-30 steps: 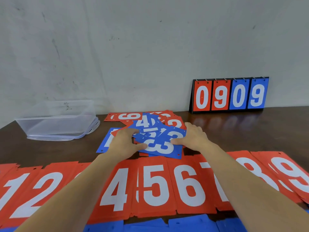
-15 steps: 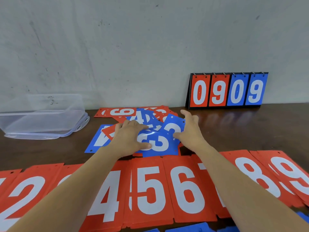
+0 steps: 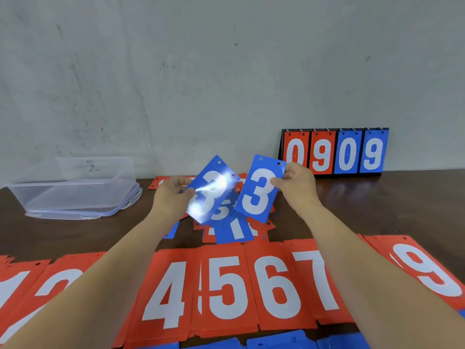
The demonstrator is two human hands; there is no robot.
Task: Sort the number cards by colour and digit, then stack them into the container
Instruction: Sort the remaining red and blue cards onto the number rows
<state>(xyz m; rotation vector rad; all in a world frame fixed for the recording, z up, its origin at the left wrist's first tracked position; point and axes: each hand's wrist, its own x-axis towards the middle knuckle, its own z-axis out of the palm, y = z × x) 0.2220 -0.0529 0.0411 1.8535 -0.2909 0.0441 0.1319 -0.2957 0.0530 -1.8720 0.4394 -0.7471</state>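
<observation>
Mid-air, left 3 (image 3: 212, 191) in left grip (image 3: 171, 197), right 3 (image 3: 259, 191) in right grip (image 3: 298, 183)

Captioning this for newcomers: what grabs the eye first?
Two blue 3s held up mid-frame: the left card, glare-washed, in the left hand, the right card in the right hand. Below, red cards span the near table; a 0909 scoreboard stands far right.
</observation>
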